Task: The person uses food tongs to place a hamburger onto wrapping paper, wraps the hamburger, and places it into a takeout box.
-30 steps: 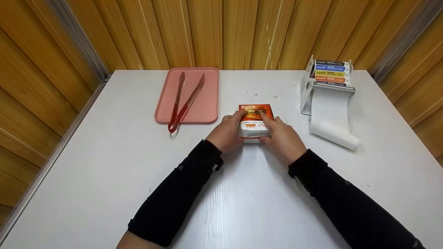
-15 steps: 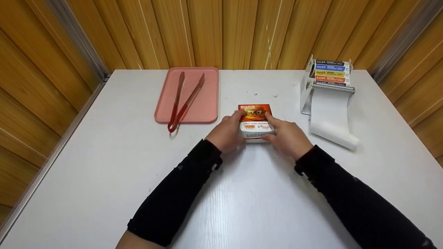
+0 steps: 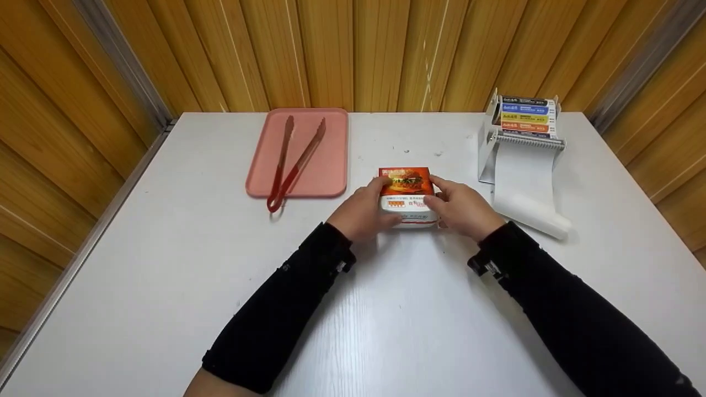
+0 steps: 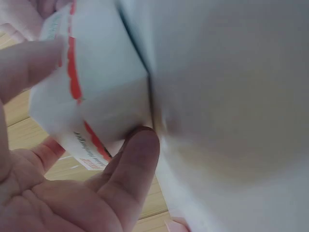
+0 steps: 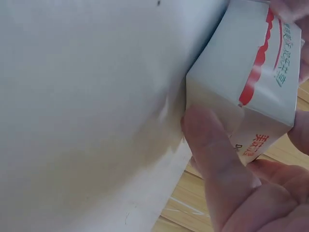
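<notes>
A small closed hamburger box [image 3: 407, 187], red with a burger picture at the back of its lid and white towards the front, stands on the white table. My left hand [image 3: 361, 214] grips its left side, one finger on the lid and the thumb at the front face. On the right side my right hand [image 3: 468, 210] holds the box, its thumb at the lid's front right corner. The left wrist view shows fingers [image 4: 140, 159] low against the box's white side [image 4: 104, 63]. In the right wrist view, a finger [image 5: 207, 135] presses low near the box's bottom edge.
At the back left lies a pink tray [image 3: 259, 176], with red-handled tongs [image 3: 292, 171] across it, their handle end past the tray's front edge. A white label dispenser [image 3: 488, 154] with coloured rolls stands back right, a paper strip [image 3: 524, 176] hanging forward. Wood-look panels [image 3: 380, 55] rise behind.
My right hand has shifted from the lid's top to the box's right side, its wrist moving slightly right. The left thumb has come round to the front. The box has stayed nearly in place.
</notes>
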`<state>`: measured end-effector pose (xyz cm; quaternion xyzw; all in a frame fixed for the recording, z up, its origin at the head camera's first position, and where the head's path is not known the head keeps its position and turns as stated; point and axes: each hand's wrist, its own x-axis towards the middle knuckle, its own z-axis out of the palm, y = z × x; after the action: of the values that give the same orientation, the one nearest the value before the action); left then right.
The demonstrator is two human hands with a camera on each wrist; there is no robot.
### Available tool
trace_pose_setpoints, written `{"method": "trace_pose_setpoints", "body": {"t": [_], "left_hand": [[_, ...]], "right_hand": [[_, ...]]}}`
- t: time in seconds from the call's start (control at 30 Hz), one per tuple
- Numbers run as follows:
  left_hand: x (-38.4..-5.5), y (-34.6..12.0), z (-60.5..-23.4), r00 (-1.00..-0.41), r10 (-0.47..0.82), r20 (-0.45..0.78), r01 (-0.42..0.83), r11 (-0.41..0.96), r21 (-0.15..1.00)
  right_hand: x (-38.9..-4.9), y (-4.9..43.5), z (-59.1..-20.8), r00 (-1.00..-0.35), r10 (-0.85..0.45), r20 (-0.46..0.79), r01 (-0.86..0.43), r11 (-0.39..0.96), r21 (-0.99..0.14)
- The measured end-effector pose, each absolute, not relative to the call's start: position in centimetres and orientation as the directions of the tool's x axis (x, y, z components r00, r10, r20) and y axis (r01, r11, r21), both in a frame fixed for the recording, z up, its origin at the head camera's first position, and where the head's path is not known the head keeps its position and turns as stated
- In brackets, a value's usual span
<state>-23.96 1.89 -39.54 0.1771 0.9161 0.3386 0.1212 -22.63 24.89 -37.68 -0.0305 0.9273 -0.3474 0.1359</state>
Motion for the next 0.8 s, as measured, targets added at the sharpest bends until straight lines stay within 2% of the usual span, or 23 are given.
{"method": "trace_pose_setpoints", "body": {"t": [0.27, 0.47, 0.8], "left_hand": [[-23.6, 2.1, -39.3, -0.922, 0.365, -0.130, 0.193, 0.724, 0.662], [-23.6, 2.1, -39.3, -0.924, 0.363, -0.119, 0.200, 0.726, 0.658], [-23.7, 2.2, -39.4, -0.911, 0.392, -0.128, 0.228, 0.737, 0.636]], "right_hand": [[-22.5, 24.2, -37.8, -0.965, -0.153, -0.212, 0.013, 0.783, -0.622], [-22.5, 24.0, -38.0, -0.968, -0.170, -0.184, -0.029, 0.805, -0.592], [-22.4, 23.5, -38.1, -0.970, -0.146, -0.196, -0.012, 0.830, -0.558]]}}
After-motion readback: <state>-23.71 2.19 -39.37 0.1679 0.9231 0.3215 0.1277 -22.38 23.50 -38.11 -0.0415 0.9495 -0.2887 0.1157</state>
